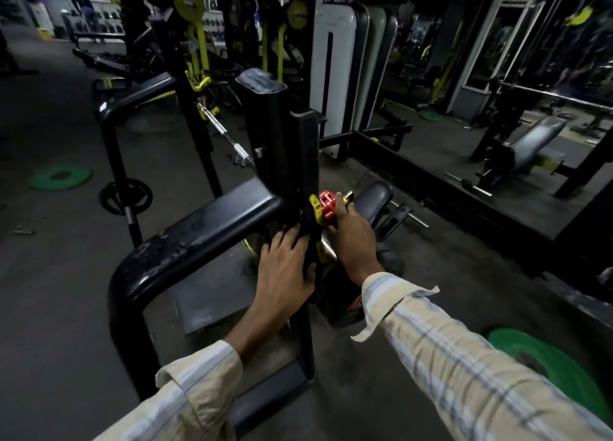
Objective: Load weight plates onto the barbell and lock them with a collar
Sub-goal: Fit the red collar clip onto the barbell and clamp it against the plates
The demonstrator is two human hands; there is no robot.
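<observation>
Collar (328, 205) at sleeve end, right hand (352, 238)

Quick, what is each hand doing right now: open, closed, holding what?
Left hand: open, fingers spread flat against the black plate on the barbell.
Right hand: closed on the red collar.

Dim, murky gym scene, soft throughout, edges bowed by wide-angle distortion

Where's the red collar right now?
In the head view, centre frame: the red collar sits on the barbell sleeve, against the black plate, with the right hand on it.
</observation>
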